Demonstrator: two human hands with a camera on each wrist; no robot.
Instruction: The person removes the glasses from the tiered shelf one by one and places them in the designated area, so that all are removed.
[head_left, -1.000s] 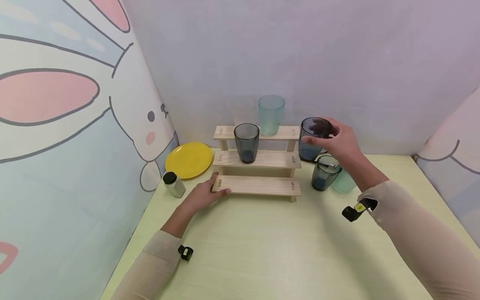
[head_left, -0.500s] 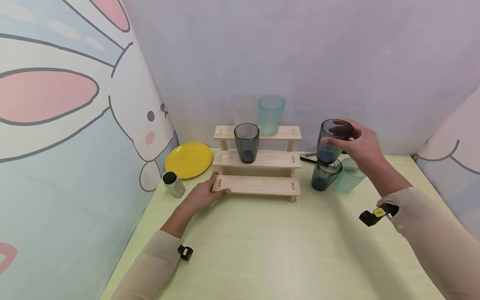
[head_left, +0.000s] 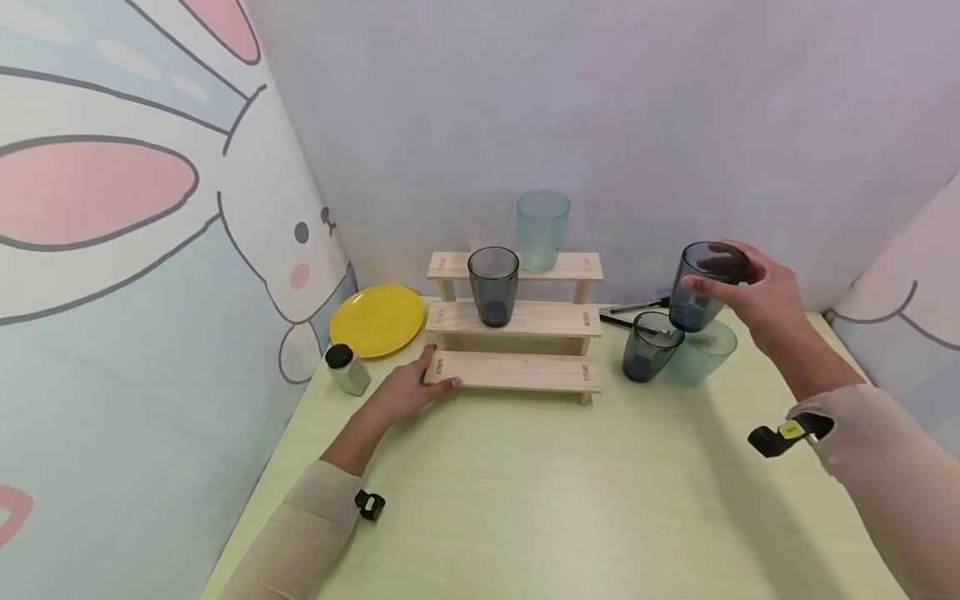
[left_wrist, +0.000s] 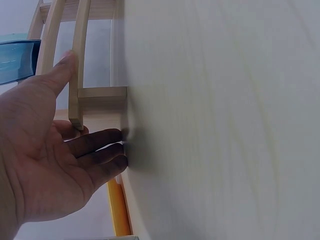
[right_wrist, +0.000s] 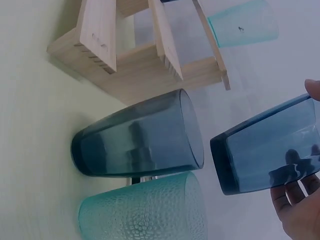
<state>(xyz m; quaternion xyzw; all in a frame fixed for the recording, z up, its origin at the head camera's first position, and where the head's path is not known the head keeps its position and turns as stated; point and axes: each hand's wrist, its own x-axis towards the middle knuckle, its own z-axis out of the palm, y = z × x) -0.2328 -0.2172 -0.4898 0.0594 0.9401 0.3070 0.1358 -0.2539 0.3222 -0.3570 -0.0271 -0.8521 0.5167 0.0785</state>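
Up off the table [head_left: 525, 500], the dark glass [head_left: 699, 292] sits between the right hand's [head_left: 771, 300] thumb and fingers, near the green tumbler [head_left: 703, 357]; the left hand [head_left: 401, 392] grips the wooden rack's [head_left: 517, 369] near left end.

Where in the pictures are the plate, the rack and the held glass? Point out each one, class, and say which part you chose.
Plate [head_left: 377, 320], head view: the middle of its bare face.
Rack [head_left: 517, 370], head view: its lowest shelf.
Held glass [right_wrist: 259, 149], right wrist view: the side wall.
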